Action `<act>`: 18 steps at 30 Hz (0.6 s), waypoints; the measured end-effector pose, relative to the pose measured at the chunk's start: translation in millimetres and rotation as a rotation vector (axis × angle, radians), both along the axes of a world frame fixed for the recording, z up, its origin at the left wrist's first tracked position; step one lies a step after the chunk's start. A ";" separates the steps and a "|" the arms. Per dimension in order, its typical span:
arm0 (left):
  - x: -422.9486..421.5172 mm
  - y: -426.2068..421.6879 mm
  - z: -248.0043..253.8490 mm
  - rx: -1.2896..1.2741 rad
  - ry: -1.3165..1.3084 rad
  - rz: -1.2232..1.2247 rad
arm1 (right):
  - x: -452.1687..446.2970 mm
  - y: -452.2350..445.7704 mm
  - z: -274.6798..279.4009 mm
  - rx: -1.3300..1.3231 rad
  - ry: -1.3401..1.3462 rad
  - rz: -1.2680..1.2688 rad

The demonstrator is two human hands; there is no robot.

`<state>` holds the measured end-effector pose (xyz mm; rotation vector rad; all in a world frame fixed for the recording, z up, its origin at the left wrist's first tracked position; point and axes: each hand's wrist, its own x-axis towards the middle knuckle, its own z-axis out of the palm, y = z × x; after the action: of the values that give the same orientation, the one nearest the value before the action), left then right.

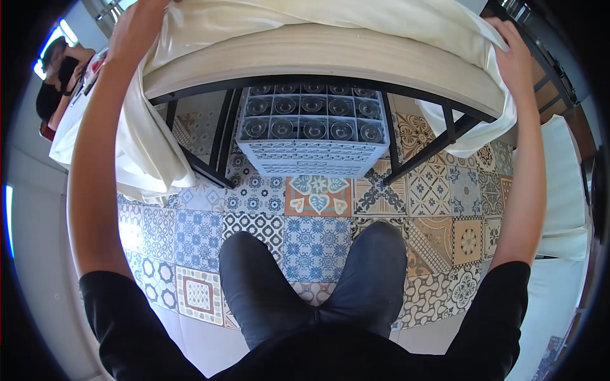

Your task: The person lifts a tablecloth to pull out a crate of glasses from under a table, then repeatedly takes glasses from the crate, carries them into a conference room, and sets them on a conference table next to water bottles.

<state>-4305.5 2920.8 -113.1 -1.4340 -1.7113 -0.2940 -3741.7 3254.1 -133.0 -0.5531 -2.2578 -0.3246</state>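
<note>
Left hand (141,24), right hand (512,56) wide apart

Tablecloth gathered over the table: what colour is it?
The tablecloth is plain cream with a satiny sheen, best seen in the head view.

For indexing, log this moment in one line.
left hand: at cloth, partly cropped; right hand: holding cloth; table: near edge uncovered; glass rack: underneath

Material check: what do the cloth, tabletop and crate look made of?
Cloth: probably satin-like fabric; soft sheen, loose folds. Tabletop: wood or wood-look laminate, fairly matt; faint grain. Crate: likely moulded plastic, dull; pale, regular openwork wall.
</note>
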 end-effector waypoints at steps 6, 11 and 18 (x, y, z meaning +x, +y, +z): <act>-12.5 20.4 -18.8 -0.320 -0.485 -0.032 | -36.2 -25.1 -8.8 -0.392 -0.313 -0.055; -18.1 4.8 -23.2 -0.280 -0.596 -0.230 | 1.6 -55.7 -2.0 -0.560 -0.161 0.077; -10.9 -14.0 -36.1 -0.246 -0.504 -0.284 | 34.1 -77.9 -25.4 -0.333 -0.014 -0.068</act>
<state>-4316.4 2906.8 -149.2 -1.9079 -1.9870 -0.6650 -3707.6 3176.1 -158.4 -0.8024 -2.3236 0.0173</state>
